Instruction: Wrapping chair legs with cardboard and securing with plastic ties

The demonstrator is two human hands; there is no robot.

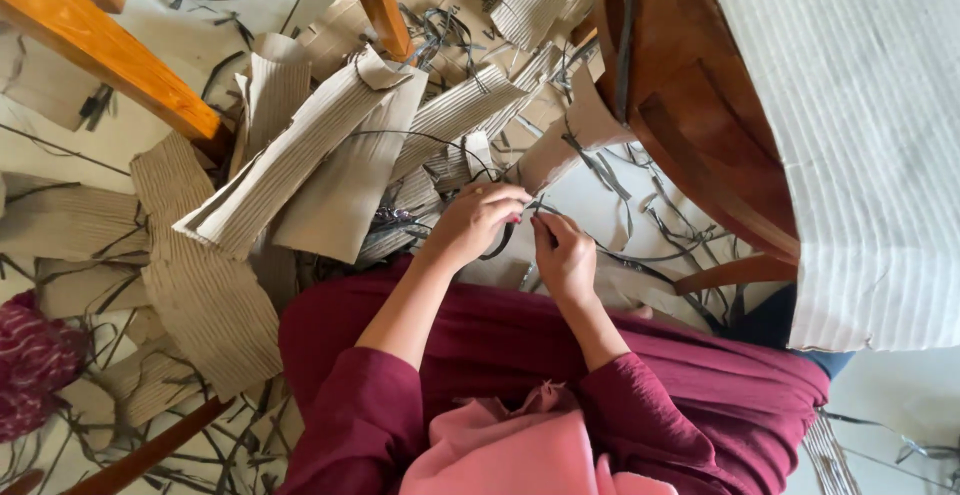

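A: Two hands worked over the maroon lap (520,340) in the head view?

B: Correct. Left hand (475,223) and right hand (565,255), both just above the lap, were each closed on a dark thin strip (497,246).

A: Surroundings?

B: Corrugated cardboard pieces (300,160) lay beyond the lap; a wooden chair (700,125) stood to its right.

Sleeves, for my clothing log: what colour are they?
Dark maroon sleeves, clearest in the head view.
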